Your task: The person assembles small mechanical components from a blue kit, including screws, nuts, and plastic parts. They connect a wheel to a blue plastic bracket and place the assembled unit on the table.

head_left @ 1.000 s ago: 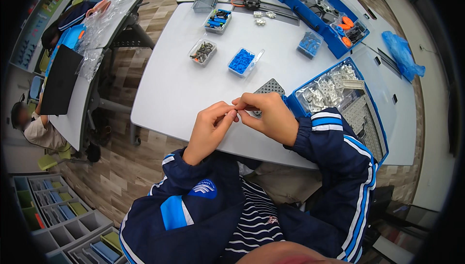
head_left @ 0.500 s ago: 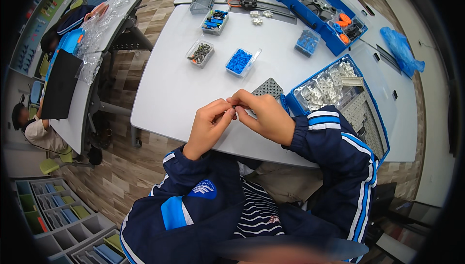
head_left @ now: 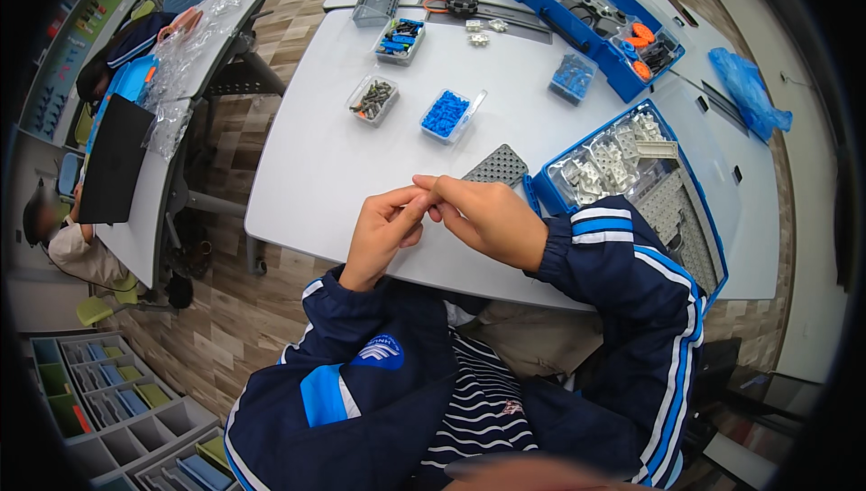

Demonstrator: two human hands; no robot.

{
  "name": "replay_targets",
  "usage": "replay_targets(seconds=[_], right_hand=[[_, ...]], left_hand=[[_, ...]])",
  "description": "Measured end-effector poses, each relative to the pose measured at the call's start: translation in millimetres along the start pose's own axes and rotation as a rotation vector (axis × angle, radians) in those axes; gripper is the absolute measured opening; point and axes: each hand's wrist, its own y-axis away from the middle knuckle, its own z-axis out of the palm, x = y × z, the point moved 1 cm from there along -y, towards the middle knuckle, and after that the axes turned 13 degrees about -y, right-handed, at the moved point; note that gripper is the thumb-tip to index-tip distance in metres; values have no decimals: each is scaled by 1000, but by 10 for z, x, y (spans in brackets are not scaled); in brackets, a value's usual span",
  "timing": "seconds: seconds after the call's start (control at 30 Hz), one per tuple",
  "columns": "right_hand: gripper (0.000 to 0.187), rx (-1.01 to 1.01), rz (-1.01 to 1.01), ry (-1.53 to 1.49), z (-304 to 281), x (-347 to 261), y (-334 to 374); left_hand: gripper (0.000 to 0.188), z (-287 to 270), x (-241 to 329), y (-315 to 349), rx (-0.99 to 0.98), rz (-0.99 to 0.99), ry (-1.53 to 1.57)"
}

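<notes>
My left hand and my right hand meet fingertip to fingertip above the near part of the white table. Both are closed in a pinch, and whatever lies between the fingers is hidden by them. Just beyond my right hand lies a grey perforated plate. Farther off stand an open clear box of small blue pieces and a clear box of grey-brown pegs.
To the right, an open blue case holds white and grey building parts. Another blue case with orange wheels stands at the back, near a small box of blue parts. A blue plastic bag lies at the far right.
My fingers have closed over the small dark piece that showed between them, and my right fingers now reach over the left fingertips. Another person's hands at the far edge have left view.
</notes>
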Motion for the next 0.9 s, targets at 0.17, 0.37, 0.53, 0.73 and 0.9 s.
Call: replay_targets(seconds=[0.17,0.37,0.53,0.73,0.9], right_hand=[[15,6,21,144,1,33,-2],[15,-68,-78,184,-51,29,-13],[16,-83,-114,179,-49,21,-17],[15,-44,-21,104,-38,33,-9],[10,15,15,12,-40,33,-26]], left_hand=[[23,-22,-51,-75,-119,-186,272],[24,-37,-51,-57,-64,-187,119],[21,-89,-12,-21,-173,-195,134],[17,13,-35,3,-35,-102,4],[13,134,-87,6,180,64,-162]])
